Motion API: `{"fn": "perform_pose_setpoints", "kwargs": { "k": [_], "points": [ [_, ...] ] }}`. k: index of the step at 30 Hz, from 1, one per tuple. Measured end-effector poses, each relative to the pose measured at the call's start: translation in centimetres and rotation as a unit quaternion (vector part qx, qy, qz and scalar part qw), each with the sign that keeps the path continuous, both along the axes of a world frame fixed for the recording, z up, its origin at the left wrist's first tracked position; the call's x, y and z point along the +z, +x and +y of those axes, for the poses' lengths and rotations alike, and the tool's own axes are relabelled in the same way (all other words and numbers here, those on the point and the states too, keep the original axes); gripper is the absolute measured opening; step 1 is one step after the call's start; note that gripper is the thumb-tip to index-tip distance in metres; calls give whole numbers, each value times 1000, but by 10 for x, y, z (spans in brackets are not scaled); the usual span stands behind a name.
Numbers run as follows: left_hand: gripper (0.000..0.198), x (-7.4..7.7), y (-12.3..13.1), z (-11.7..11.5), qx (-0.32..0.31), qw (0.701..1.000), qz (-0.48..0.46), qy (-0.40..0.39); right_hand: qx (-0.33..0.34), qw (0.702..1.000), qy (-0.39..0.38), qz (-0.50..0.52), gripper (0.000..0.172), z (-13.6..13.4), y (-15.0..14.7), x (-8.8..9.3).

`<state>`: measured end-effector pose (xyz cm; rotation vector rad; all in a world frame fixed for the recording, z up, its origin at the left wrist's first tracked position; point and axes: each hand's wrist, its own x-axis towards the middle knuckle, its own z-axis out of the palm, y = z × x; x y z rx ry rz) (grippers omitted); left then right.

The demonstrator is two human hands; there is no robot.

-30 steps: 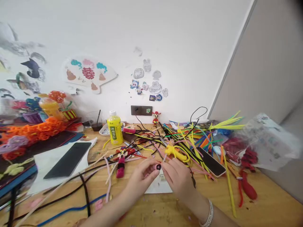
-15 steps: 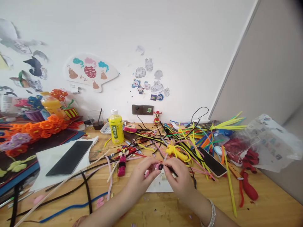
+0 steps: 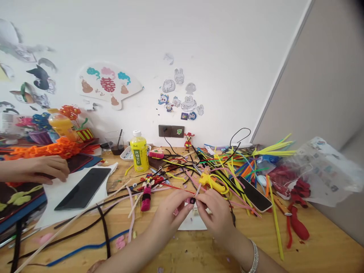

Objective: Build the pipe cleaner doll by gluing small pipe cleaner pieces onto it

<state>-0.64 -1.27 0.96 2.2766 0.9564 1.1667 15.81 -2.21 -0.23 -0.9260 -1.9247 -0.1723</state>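
Observation:
My left hand (image 3: 172, 208) pinches a small pink-and-black pipe-cleaner piece (image 3: 192, 200) between thumb and fingers, its black end facing right. My right hand (image 3: 214, 210) is closed at that black end, thumb and forefinger pressed together; the fingertips partly hide what they grip. Below both hands lies a white sheet (image 3: 189, 224) with a small pale block on it. Just beyond them rests a yellow hot glue gun (image 3: 212, 182), its nozzle near my fingers. A pink-and-black pipe-cleaner figure (image 3: 146, 193) lies left of my left hand.
A yellow drink bottle (image 3: 139, 152) stands behind. Loose pipe cleaners (image 3: 227, 167) heap along the back. Phones lie right (image 3: 253, 194) and left (image 3: 83, 189). Another person's hand (image 3: 42, 168) reaches in at far left. Red balloons (image 3: 300, 223) and a plastic bag (image 3: 327, 170) lie right.
Another person's hand has come in from the left, over the dark board and paper. My two hands have hardly moved and keep their grip.

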Motion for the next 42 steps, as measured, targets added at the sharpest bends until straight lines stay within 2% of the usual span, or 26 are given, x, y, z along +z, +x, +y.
{"fn": "perform_pose_setpoints", "kwargs": {
  "k": [6, 11, 13, 15, 18, 21, 24, 28, 31, 37, 39, 42],
  "points": [
    [16, 2, -1, 1, 2, 1000, 6, 31, 40, 992, -93, 78, 13, -1, -2, 4],
    [17, 3, -4, 6, 34, 999, 9, 26, 30, 970, -186, 155, 18, 13, 15, 13],
    [18, 1, -6, 9, 53, 999, 6, 7, 23, 961, -250, 113, 15, 21, 26, 17],
    [20, -2, -8, 14, 74, 997, -10, -18, 5, 958, -286, 20, 12, 27, 37, 20],
    [23, -5, -10, 20, 97, 991, -58, -74, -75, 958, -265, -80, 14, 34, 49, 19],
    [26, -4, -10, 24, 106, 982, -98, -124, -138, 951, -258, -100, 15, 37, 53, 13],
    [26, -1, -10, 26, 112, 978, -117, -131, -181, 936, -281, -115, 14, 41, 56, 7],
    [26, 0, -11, 26, 117, 979, -114, -125, -257, 920, -273, -114, 9, 47, 69, 5],
    [27, -2, -12, 27, 125, 981, -94, -112, -276, 917, -268, -105, 10, 52, 77, 5],
    [28, -6, -14, 30, 136, 982, -79, -99, -211, 943, -245, -84, 11, 54, 65, -1],
    [28, -5, -14, 30, 134, 983, -82, -97, -223, 942, -238, -73, 10, 55, 69, -1],
    [28, -2, -15, 30, 134, 982, -93, -97, -281, 932, -225, -40, 14, 59, 92, 5]
  ]
}}
